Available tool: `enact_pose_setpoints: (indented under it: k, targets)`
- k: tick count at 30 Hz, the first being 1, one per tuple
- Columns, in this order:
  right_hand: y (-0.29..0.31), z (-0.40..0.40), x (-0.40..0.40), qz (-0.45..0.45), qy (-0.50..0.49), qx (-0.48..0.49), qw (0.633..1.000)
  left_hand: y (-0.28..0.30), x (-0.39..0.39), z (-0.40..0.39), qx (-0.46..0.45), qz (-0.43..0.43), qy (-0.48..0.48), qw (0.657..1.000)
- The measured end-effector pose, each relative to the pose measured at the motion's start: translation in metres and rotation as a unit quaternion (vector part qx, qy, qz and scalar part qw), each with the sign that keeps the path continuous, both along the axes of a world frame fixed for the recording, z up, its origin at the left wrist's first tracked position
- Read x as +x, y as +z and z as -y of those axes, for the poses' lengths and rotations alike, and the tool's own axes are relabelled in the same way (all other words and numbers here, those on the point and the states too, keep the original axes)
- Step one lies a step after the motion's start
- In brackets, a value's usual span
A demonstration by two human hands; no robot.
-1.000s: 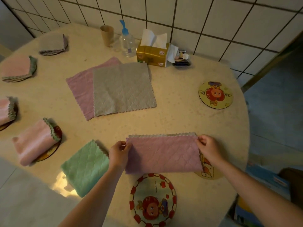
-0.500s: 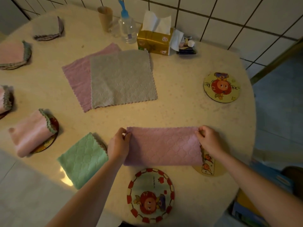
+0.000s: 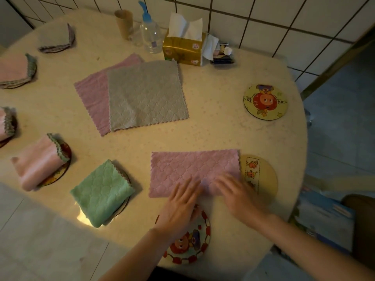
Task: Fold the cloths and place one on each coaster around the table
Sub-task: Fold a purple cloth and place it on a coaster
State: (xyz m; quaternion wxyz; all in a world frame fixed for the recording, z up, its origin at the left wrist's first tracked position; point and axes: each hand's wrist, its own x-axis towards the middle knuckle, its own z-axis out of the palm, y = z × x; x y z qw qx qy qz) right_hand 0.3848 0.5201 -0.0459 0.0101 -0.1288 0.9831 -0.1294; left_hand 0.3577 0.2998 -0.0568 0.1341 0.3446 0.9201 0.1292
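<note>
A pink cloth (image 3: 190,169), folded in half into a long rectangle, lies flat near the table's front edge. My left hand (image 3: 180,207) and my right hand (image 3: 237,195) rest flat with fingers spread on its near edge, side by side. A red-rimmed coaster (image 3: 190,252) lies partly under my left wrist. A pale yellow coaster (image 3: 261,175) peeks out at the cloth's right end. A third bare coaster (image 3: 265,102) sits far right. A grey cloth (image 3: 146,94) lies unfolded over a pink cloth (image 3: 91,96) at mid table.
Folded cloths rest on coasters along the left: green (image 3: 101,191), pink (image 3: 38,161), pink (image 3: 6,122), pink (image 3: 14,69), grey (image 3: 56,38). A cup (image 3: 124,23), spray bottle (image 3: 150,35) and tissue box (image 3: 183,48) stand by the tiled wall. The round table's edge (image 3: 300,159) curves on the right.
Both hands let go of the pink cloth's far corners after laying the fold down. They moved from its two ends to the middle of its near edge.
</note>
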Motion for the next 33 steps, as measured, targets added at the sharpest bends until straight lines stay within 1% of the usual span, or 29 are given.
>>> enact_pose_setpoints:
  k: [1,2,5,8,10,13,15,18,22,24,28,33]
  targets:
    - [-0.006,0.004,0.009,0.013,0.048,0.018,0.999,-0.006,0.007,-0.001,-0.02,0.004,-0.01,1.0]
    - [-0.012,0.005,0.016,0.026,0.073,0.031,0.997,-0.012,0.01,-0.001,-0.039,0.013,-0.006,0.999]
    - [-0.02,-0.007,0.024,0.054,0.078,0.063,0.993,-0.019,0.013,0.011,-0.075,0.027,0.021,0.997]
    - [-0.019,-0.021,0.025,0.049,0.087,0.088,0.991,-0.021,0.014,0.031,-0.074,0.036,0.042,0.996]
    - [-0.016,-0.027,0.025,0.042,0.09,0.088,0.991,-0.018,0.016,0.046,-0.071,0.041,0.06,0.995]
    - [-0.017,-0.03,0.023,0.034,0.104,0.093,0.99,-0.016,0.024,0.064,-0.039,0.062,0.137,0.988]
    - [-0.017,-0.026,0.019,0.028,0.104,0.104,0.989,-0.015,0.029,0.07,-0.017,0.067,0.184,0.981]
    - [-0.013,-0.012,0.01,0.038,0.092,0.13,0.987,-0.014,0.032,0.068,-0.008,0.072,0.202,0.977]
    - [-0.008,0.001,0.004,0.113,0.074,0.174,0.975,-0.009,0.025,0.055,0.008,0.072,0.25,0.966]
    - [-0.005,0.003,0.003,0.125,0.066,0.185,0.973,-0.007,0.022,0.05,0.0,0.065,0.261,0.963]
    - [0.0,0.009,-0.001,0.096,0.047,0.185,0.977,-0.006,0.021,0.046,0.002,0.061,0.268,0.961]
    - [0.001,-0.003,-0.007,0.079,0.058,0.165,0.981,-0.005,0.016,0.046,-0.019,0.054,0.261,0.964]
